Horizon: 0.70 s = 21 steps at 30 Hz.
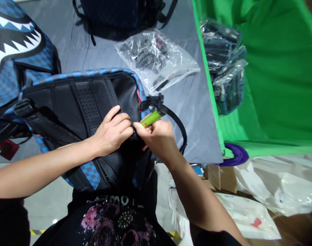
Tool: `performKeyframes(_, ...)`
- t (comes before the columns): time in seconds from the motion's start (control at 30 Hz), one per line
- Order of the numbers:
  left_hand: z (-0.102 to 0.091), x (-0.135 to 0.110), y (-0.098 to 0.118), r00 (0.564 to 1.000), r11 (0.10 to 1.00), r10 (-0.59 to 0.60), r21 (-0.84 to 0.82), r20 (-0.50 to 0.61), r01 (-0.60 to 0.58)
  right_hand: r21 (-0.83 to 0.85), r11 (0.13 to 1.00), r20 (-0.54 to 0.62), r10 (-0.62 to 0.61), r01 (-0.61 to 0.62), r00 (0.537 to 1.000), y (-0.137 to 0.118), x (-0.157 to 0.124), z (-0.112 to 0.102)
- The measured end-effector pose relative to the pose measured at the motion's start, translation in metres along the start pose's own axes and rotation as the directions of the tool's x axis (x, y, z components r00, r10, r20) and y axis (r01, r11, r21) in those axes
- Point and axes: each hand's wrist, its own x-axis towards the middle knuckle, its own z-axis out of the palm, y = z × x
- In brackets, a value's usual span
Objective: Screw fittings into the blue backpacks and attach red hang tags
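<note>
A backpack [65, 99] lies back side up before me, its black padded panel edged with blue checkered fabric. My left hand [115, 128] rests on this panel with its fingers curled, gripping the black fabric near the bag's right end. Close beside it, my right hand [159, 135] is closed around a slim green tool [152, 118] with a dark end, slanting up to the right. Its kind does not show clearly. The right fingertips meet the fabric beside the left fingers, and what they pinch there is hidden. A black buckle [152, 101] lies just above the green tool.
A shark-mouth backpack [14, 48] is at the left, and a dark bag [112, 15] at the back of the grey table [197, 136]. A clear plastic bag [156, 56] holds small parts. Wrapped pouches [229, 85] lie in the green bin [276, 82]. Cardboard [226, 177] is below.
</note>
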Motion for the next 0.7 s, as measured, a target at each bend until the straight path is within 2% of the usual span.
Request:
performKeyframes(0.17,-0.001,0.002,0.001,1.000,1.000,0.008,0.014,-0.016,-0.008,-0.101,0.994,0.023,0.043,-0.040,0.999,-0.001,-0.001,-0.002)
performKeyframes(0.33,-0.002,0.003,0.001,1.000,0.999,0.008,0.034,0.009,-0.008,-0.122,0.989,0.055,0.097,-0.089,0.994,-0.006,-0.001,-0.004)
performKeyframes(0.57,-0.004,0.003,0.003,0.999,0.998,0.016,0.056,0.034,-0.018,-0.054,0.990,0.068,0.133,-0.129,0.989,-0.012,-0.002,-0.007)
performKeyframes(0.7,-0.014,0.009,0.002,0.996,0.997,0.046,0.055,0.071,-0.050,0.000,0.993,0.020,0.118,-0.118,0.993,-0.010,-0.006,-0.008)
